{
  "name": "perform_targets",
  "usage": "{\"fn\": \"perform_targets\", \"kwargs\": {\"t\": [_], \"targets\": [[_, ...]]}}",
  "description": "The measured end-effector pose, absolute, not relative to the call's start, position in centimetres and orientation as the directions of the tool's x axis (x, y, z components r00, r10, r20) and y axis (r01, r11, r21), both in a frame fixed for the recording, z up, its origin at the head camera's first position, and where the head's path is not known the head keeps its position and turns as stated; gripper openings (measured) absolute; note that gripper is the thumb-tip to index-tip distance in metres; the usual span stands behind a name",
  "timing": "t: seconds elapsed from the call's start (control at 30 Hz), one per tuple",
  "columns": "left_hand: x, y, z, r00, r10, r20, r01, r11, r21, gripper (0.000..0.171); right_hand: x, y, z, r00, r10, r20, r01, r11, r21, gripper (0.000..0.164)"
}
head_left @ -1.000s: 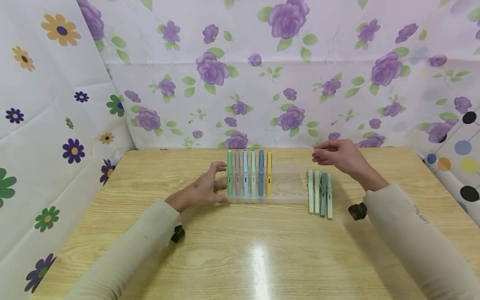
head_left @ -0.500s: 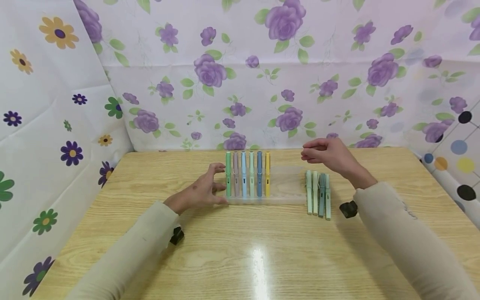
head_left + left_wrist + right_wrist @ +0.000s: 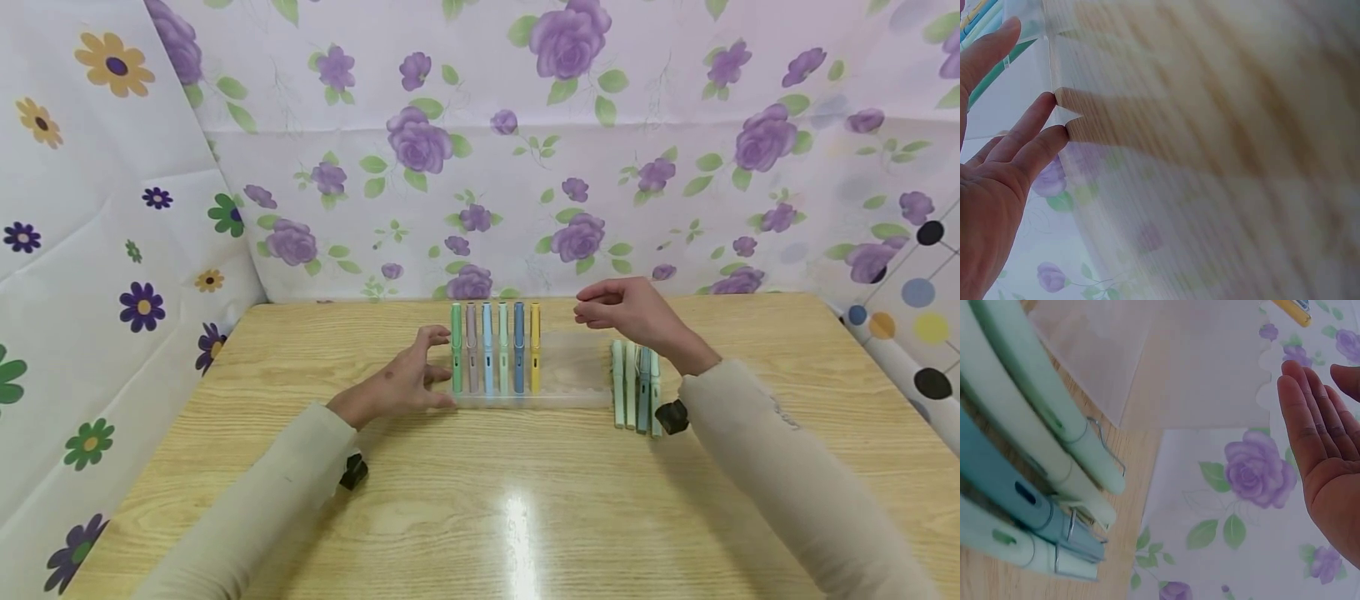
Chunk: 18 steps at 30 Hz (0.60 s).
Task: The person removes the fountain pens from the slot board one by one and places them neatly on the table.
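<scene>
My left hand (image 3: 408, 375) holds the left end of a clear plastic pen stand (image 3: 573, 400), thumb at the front corner and fingers farther back. In the left wrist view the thumb (image 3: 997, 53) and fingertips are spread at the stand's edge. A row of capped pens fills the stand's left part, from a green pen (image 3: 457, 350) to a yellow pen (image 3: 535, 350). Above the stand's bare right part hovers my right hand (image 3: 622, 310), fingers extended and holding nothing. In the right wrist view its palm (image 3: 1335, 469) faces the camera, thumb apart from the fingers.
Several pale green and teal pens (image 3: 630, 383) lie side by side on the wooden table (image 3: 420, 500), just right of the stand. A flowered cloth (image 3: 337, 125) hangs behind the table, with another patterned cloth (image 3: 75, 317) at the left.
My right hand has moved left, from above the loose pens to over the stand's right part. My left hand keeps its place at the stand, and the pens have not moved.
</scene>
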<state>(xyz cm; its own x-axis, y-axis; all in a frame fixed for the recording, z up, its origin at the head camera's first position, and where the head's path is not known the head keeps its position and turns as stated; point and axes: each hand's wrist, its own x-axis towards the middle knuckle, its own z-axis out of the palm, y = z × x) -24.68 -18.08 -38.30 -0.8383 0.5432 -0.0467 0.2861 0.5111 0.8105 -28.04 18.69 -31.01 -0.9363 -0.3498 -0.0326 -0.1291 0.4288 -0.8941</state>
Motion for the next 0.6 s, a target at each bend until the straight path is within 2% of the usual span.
{"fn": "perform_targets", "kwargs": {"t": [0.6], "targets": [[-24.6,-18.2,-38.2,-0.832,0.553,-0.043,0.274,0.478,0.834,0.094,-28.2,16.1,-30.8,-0.932,-0.356,-0.069,-0.113,0.466,-0.878,0.039]]}}
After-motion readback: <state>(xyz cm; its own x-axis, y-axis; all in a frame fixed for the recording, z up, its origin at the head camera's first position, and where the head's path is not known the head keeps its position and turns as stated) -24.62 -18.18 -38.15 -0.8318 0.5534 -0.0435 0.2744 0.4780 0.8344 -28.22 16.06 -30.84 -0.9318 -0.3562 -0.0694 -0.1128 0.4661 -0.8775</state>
